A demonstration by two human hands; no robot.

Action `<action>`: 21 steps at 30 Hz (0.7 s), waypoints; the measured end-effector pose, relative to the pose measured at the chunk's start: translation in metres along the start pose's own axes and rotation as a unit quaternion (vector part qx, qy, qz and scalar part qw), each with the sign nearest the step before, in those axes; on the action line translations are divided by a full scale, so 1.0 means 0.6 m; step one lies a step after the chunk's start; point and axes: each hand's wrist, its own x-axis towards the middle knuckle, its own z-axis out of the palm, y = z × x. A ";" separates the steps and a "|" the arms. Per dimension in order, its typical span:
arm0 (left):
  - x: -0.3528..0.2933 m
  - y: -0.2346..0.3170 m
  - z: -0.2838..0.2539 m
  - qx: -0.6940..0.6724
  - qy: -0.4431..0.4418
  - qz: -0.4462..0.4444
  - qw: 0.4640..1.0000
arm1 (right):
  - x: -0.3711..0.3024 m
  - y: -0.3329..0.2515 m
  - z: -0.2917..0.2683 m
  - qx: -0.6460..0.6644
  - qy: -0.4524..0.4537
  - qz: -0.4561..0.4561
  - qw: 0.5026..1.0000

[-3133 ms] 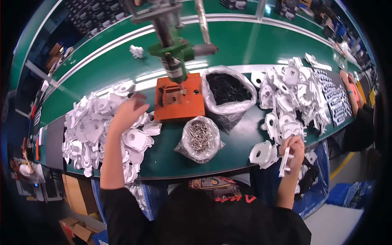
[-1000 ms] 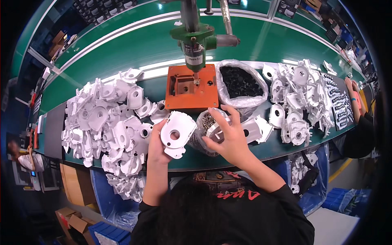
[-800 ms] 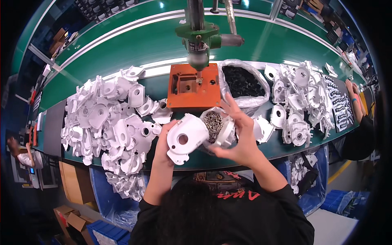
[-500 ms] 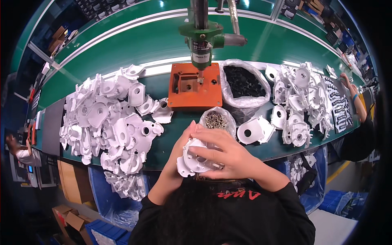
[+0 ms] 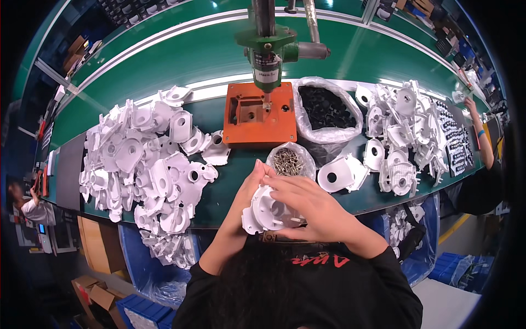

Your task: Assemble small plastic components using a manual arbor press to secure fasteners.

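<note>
Close to my body, at the table's front edge, a white plastic housing (image 5: 265, 213) with a round rim and short posts is between my hands. My left hand (image 5: 250, 193) grips its left side, its fingers partly hidden behind the part. My right hand (image 5: 312, 204) curls over the top and right side. Just beyond my fingers stands a clear plastic bag of small metal screws or pins (image 5: 287, 161). An orange fixture block (image 5: 257, 129) sits farther back under a green hand press (image 5: 267, 60).
White housings (image 5: 131, 153) are heaped at left, with more white parts (image 5: 402, 137) at right. A bag of small black parts (image 5: 324, 109) stands beside the fixture. Blue bins (image 5: 143, 263) flank me below the table. A co-worker's arm (image 5: 481, 131) reaches in at far right.
The housing has turned slightly in my hands, showing more of its inside. My right hand's fingers have shifted off its middle toward the upper right. The co-worker's hand at right has moved.
</note>
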 end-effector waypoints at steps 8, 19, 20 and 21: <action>-0.004 -0.012 -0.011 0.073 -0.044 0.035 0.996 | -0.006 0.003 0.002 -0.016 -0.016 0.030 0.999; -0.035 0.026 0.042 0.033 -0.035 0.005 0.999 | -0.017 0.012 0.011 -0.013 0.029 0.044 0.999; -0.040 0.032 0.056 0.074 -0.019 0.032 0.997 | -0.016 0.015 0.011 -0.016 0.041 0.054 0.998; -0.026 0.018 0.050 0.075 -0.021 0.030 0.996 | -0.016 0.018 0.011 -0.019 0.054 0.065 0.996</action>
